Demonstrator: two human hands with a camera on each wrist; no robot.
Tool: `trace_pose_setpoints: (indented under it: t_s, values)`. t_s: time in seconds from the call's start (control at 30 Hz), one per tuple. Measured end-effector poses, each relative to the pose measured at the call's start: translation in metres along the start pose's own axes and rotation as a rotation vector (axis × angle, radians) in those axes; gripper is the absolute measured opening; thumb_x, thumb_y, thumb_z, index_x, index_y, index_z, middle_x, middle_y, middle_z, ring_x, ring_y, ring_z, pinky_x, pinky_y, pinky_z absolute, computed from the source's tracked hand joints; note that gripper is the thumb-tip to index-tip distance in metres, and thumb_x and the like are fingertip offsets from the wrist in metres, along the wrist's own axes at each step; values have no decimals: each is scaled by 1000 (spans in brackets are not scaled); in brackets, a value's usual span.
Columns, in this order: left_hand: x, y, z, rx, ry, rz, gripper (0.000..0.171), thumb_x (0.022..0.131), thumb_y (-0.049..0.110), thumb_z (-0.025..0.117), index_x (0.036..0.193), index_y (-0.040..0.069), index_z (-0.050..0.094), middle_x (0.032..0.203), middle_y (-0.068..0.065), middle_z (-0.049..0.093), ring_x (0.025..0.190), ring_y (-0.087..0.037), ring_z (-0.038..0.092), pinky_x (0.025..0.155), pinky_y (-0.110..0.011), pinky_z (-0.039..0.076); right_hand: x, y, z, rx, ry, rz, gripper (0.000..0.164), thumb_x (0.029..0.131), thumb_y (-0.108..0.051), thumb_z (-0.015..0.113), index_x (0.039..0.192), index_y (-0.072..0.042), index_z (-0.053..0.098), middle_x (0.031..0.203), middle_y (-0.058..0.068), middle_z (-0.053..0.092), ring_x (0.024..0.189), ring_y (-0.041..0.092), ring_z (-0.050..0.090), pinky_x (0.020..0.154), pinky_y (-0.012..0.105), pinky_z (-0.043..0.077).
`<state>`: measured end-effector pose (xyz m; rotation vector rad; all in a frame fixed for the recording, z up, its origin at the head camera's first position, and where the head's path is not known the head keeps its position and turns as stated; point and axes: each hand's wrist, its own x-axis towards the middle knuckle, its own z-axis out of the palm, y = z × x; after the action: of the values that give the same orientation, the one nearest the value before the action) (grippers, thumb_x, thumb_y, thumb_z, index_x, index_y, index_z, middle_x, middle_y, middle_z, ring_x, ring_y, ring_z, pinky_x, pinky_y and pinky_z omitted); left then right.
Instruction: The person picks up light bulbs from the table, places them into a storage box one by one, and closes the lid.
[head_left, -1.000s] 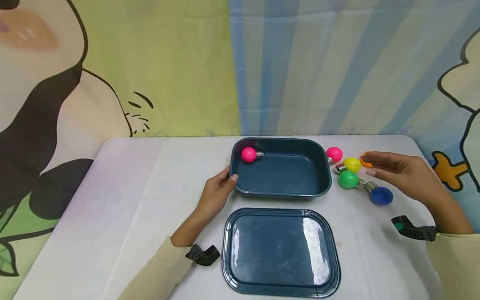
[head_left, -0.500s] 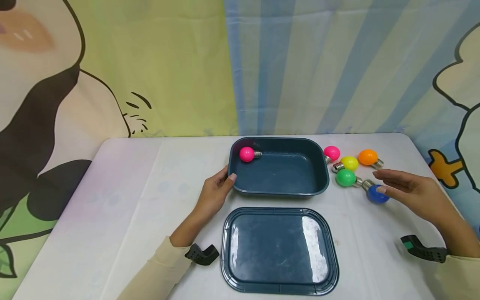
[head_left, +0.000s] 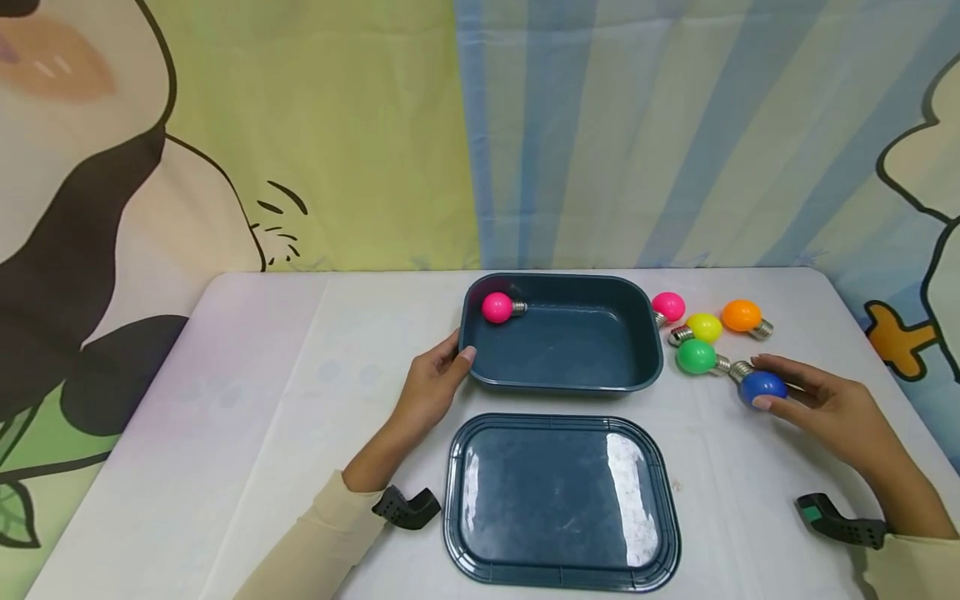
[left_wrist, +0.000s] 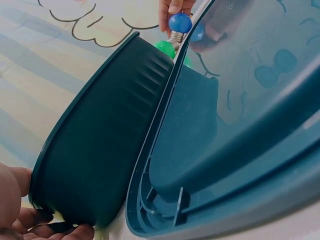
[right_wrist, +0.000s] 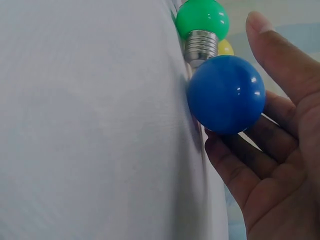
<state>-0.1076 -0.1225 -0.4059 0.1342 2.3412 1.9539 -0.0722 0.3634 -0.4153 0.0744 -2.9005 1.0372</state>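
Note:
My left hand [head_left: 433,383] grips the left front corner of a dark blue plastic box [head_left: 562,383], thumb over the rim. Its fingers curl under that end in the left wrist view. My right hand [head_left: 832,408] reaches around a blue light bulb [head_left: 763,387] lying on the table. In the right wrist view the thumb stands apart from the blue bulb [right_wrist: 227,95], and the fingers lie behind and below it. A pink bulb [head_left: 497,308] lies inside the box at the left. The blue bulb's metal base lies near that of a green bulb [head_left: 696,357].
A yellow bulb [head_left: 705,327], another pink bulb [head_left: 669,306] and an orange bulb [head_left: 741,315] lie right of the box. A dark blue lid [head_left: 558,500] lies flat in front of it. A printed cloth [head_left: 360,150] hangs behind the white table [head_left: 300,458].
My right hand has left the orange bulb and come nearer to me, now around the blue bulb. My left hand stays on the box.

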Motion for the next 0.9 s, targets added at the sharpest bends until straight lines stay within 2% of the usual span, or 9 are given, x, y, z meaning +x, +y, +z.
trace_pose_setpoints:
  t_s: [0.23, 0.3, 0.37, 0.43, 0.5, 0.8, 0.9]
  values:
    - [0, 0, -1, -2, -6, -5, 57, 101, 30, 56, 146, -1, 40, 147, -9, 43, 134, -15, 39, 102, -24, 40, -1, 3, 5, 10, 20, 27, 69, 84, -30, 78, 141, -2, 50, 135, 25, 53, 108, -18, 42, 80, -3, 35]
    - [0, 0, -1, 0, -5, -2, 57, 101, 30, 56, 146, -1, 40, 147, -10, 43, 135, -16, 40, 102, -25, 40, -1, 2, 6, 1, 17, 35, 68, 84, -31, 78, 140, -3, 51, 135, 24, 53, 115, -4, 49, 78, -3, 36]
    - [0, 0, 0, 1, -2, 4, 58, 100, 31, 56, 146, -1, 40, 147, -11, 43, 135, -18, 40, 102, -27, 41, -1, 1, 6, -20, 15, 34, 64, 85, -31, 77, 137, -1, 54, 132, 25, 55, 119, 18, 54, 75, -3, 37]
    - [0, 0, 0, -1, 1, 7, 58, 100, 31, 57, 145, -1, 41, 147, -12, 43, 134, -19, 40, 102, -29, 41, -1, -1, 5, -48, 14, 32, 59, 87, -31, 76, 134, 0, 57, 129, 26, 56, 115, 39, 53, 71, -4, 37]
    - [0, -1, 0, -5, 0, 10, 58, 100, 31, 57, 145, -2, 41, 147, -13, 43, 134, -20, 41, 102, -29, 41, -1, -3, 3, -65, 17, 33, 55, 88, -31, 74, 130, 2, 59, 127, 28, 57, 110, 49, 52, 68, -4, 36]
    - [1, 0, 0, -4, 2, -4, 56, 100, 30, 57, 145, 0, 41, 146, -10, 44, 133, -16, 41, 101, -25, 41, 1, -9, -3, -56, 32, 43, 52, 89, -29, 73, 130, 1, 60, 127, 29, 56, 113, 50, 50, 69, -3, 37]
    - [1, 0, 0, 0, 5, -12, 56, 100, 30, 57, 145, 1, 42, 146, -8, 44, 133, -13, 41, 101, -23, 41, 1, -10, -4, -53, 48, 33, 50, 89, -30, 73, 129, -1, 61, 127, 27, 57, 119, 17, 54, 71, -3, 37]
